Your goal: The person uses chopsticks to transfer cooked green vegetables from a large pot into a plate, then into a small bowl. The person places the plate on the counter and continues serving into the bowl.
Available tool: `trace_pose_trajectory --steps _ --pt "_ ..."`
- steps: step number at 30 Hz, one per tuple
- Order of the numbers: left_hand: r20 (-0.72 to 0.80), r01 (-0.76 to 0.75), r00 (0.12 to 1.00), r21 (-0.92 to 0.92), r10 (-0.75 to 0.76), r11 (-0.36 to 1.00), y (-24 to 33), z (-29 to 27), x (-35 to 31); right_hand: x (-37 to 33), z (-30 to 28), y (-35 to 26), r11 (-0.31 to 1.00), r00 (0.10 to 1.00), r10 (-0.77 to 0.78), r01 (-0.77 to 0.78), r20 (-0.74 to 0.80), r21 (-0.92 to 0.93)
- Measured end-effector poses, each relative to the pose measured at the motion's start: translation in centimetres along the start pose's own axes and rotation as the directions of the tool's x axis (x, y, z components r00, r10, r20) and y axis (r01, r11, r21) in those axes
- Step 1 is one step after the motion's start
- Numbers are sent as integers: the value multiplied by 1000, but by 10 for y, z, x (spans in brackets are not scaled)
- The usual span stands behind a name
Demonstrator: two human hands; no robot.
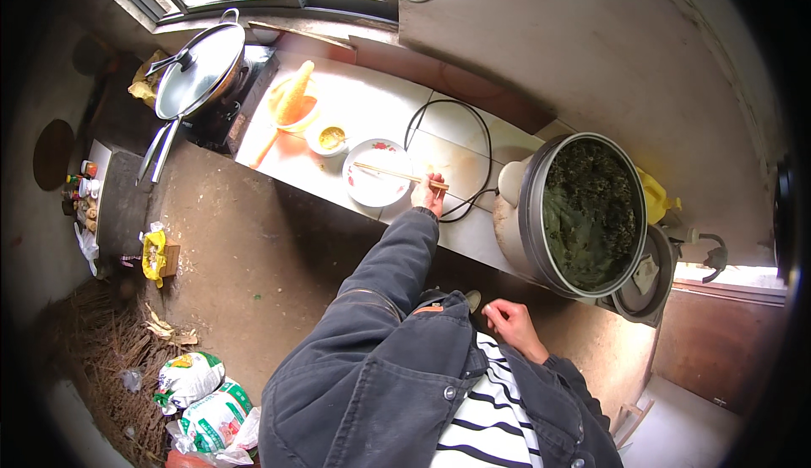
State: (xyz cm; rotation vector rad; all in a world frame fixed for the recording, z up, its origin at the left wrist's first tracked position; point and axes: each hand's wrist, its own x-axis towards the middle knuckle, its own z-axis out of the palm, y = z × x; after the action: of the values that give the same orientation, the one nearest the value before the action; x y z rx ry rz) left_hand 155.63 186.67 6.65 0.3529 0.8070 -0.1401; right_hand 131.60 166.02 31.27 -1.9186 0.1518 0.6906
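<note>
Over the worktop, my left hand [429,196] is closed around a pair of chopsticks [390,172]. Their far ends reach across a white bowl with red flower marks [356,189], which looks empty inside. Just left of it is a small bowl [318,149] with yellow food and what seems to be a spoon. Farther left an orange bowl [306,122] has a long yellowish thing [295,92] standing in it, too bright to name. My right hand [513,328] hangs in front of my jacket, fingers curled, with nothing visible in them.
At right a large round pot [530,223] holds dark green leafy matter [591,206]. A black cable [490,151] loops across the worktop [363,96]. At far left a lidded wok [203,67] sits on a cooker. Brushwood [93,358] and filled bags [215,413] lie lower left.
</note>
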Motion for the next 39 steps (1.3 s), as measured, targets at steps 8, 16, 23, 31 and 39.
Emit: trace_pose_trajectory --steps 8,16,23,31,39 --pt "307 107 937 203 -168 973 16 -1 -165 97 55 -21 645 998 56 -44 10 763" --pt "382 214 886 163 -262 963 24 18 -226 134 74 -56 490 982 -63 184 -176 852" --pt "501 80 820 375 -275 924 57 5 -213 131 63 -84 594 920 -43 336 -389 731" --pt "289 -359 755 933 589 2 207 -154 -10 59 19 -118 687 821 -155 489 -549 538" --pt "325 -373 879 924 348 81 225 -151 14 -7 -30 -117 684 744 -108 537 -659 494"
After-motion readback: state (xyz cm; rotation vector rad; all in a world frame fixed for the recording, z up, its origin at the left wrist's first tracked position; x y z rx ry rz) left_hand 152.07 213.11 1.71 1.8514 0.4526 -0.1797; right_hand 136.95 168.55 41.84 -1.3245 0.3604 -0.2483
